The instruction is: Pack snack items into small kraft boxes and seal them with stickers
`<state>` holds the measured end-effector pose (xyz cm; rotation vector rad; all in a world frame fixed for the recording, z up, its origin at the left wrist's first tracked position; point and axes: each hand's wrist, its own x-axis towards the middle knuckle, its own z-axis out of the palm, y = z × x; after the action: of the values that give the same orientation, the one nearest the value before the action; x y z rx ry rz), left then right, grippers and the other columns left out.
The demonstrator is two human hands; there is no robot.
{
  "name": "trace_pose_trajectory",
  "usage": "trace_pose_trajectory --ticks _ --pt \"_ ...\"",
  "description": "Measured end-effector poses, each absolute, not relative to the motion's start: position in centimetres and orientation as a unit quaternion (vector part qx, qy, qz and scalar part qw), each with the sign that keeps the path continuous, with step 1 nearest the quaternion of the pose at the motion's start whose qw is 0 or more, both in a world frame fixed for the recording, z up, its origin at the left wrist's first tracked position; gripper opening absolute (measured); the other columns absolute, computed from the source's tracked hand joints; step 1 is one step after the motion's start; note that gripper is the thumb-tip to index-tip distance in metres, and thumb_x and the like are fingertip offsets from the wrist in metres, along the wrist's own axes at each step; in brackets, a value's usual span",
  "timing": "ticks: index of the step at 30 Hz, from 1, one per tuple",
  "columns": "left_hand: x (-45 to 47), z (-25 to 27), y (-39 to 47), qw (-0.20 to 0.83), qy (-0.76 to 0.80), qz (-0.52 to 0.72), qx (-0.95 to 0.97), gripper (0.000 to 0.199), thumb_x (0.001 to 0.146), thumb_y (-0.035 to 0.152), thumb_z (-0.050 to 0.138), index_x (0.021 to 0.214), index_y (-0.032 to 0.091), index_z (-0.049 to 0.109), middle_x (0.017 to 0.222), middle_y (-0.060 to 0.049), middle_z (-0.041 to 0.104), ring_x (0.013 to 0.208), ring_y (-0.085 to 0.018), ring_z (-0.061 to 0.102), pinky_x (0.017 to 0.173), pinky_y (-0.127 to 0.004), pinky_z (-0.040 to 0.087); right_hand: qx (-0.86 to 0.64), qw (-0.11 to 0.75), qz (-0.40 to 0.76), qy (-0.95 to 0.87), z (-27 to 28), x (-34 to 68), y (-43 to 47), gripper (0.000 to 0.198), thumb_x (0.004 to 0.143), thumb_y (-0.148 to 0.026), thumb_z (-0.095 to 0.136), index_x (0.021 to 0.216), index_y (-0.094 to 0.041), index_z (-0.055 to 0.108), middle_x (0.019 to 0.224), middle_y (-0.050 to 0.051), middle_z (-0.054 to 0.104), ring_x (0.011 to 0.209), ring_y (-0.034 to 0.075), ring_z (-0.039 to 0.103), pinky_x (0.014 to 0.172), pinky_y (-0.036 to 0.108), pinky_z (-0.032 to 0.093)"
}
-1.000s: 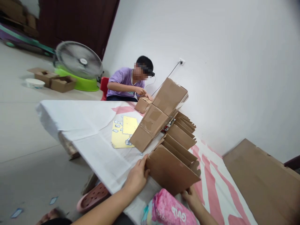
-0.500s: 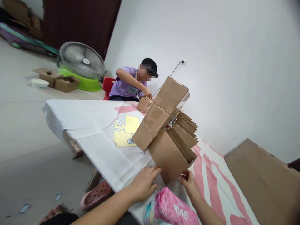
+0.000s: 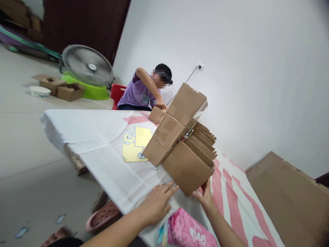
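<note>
A row of folded cardboard boxes (image 3: 205, 140) stands on edge on the table, beside a taller stack of taped cardboard boxes (image 3: 171, 127). My left hand (image 3: 158, 202) lies on the tablecloth with its fingers spread, close to the lower edge of the nearest folded cardboard box (image 3: 187, 168). At that box's lower right corner is my right hand (image 3: 205, 199), thumb in front and fingers curled against the edge, partly hidden. A pink plastic pack (image 3: 191, 230) lies between my forearms.
Across the table a person (image 3: 138, 89) handles a small cardboard box (image 3: 156, 115). Yellow paper with drawings (image 3: 137, 144) lies left of the stack. A large cardboard sheet (image 3: 288, 195) leans at right. A fan (image 3: 87, 67) stands on the floor.
The nearest folded box has moved closer against the row, and its gap has narrowed. My right hand has shifted slightly up with it. My left hand has barely moved.
</note>
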<state>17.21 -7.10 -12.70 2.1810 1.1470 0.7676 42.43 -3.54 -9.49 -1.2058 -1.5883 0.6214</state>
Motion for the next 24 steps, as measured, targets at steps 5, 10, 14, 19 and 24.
trace_pose_trajectory --ticks 5,10,14,19,24 --pt "17.3 -13.1 -7.0 0.273 0.436 0.275 0.812 0.074 0.069 0.017 0.058 0.140 0.030 0.039 0.152 -0.007 0.030 0.134 -0.031 0.037 0.110 -0.052 0.025 -0.476 0.522 0.298 -0.642 -10.6 42.1 -0.5 0.089 0.060 -0.040 0.080 0.133 -0.022 0.034 0.120 0.012 0.058 0.110 0.026 0.056 0.094 0.044 0.044" --pt "17.2 -12.9 -7.2 0.260 0.435 0.257 0.823 0.070 0.070 0.019 0.060 0.137 0.027 0.043 0.152 -0.010 0.030 0.132 -0.033 0.038 0.109 -0.052 0.027 -0.456 0.530 0.296 -0.652 -11.5 42.8 1.9 0.071 0.063 -0.039 0.078 0.123 -0.019 0.046 0.105 0.009 0.066 0.101 0.025 0.060 0.093 0.046 0.045" --pt "17.2 -12.8 -7.3 0.234 0.436 0.245 0.834 0.064 0.071 0.020 0.061 0.134 0.024 0.047 0.151 -0.012 0.031 0.130 -0.032 0.040 0.109 -0.051 0.028 -0.473 0.530 0.275 -0.648 -11.0 43.3 3.0 0.073 0.058 -0.041 0.080 0.119 -0.018 0.048 0.102 0.010 0.066 0.093 0.026 0.062 0.086 0.048 0.049" --pt "17.4 -13.2 -6.9 0.214 0.432 0.238 0.843 0.061 0.072 0.021 0.062 0.132 0.022 0.049 0.149 -0.014 0.034 0.130 -0.032 0.041 0.108 -0.051 0.031 -0.496 0.536 0.243 -0.639 -9.8 42.8 4.0 0.080 0.057 -0.043 0.079 0.124 -0.019 0.042 0.113 0.011 0.061 0.102 0.025 0.058 0.093 0.047 0.045" --pt "17.2 -13.4 -6.6 0.196 0.412 0.261 0.851 0.049 0.078 0.021 0.058 0.127 0.017 0.052 0.146 -0.016 0.038 0.128 -0.031 0.044 0.105 -0.047 0.038 -0.558 0.503 0.269 -0.603 -9.9 43.6 2.2 0.083 0.053 -0.044 0.080 0.123 -0.020 0.043 0.122 0.012 0.056 0.105 0.024 0.056 0.093 0.045 0.045"
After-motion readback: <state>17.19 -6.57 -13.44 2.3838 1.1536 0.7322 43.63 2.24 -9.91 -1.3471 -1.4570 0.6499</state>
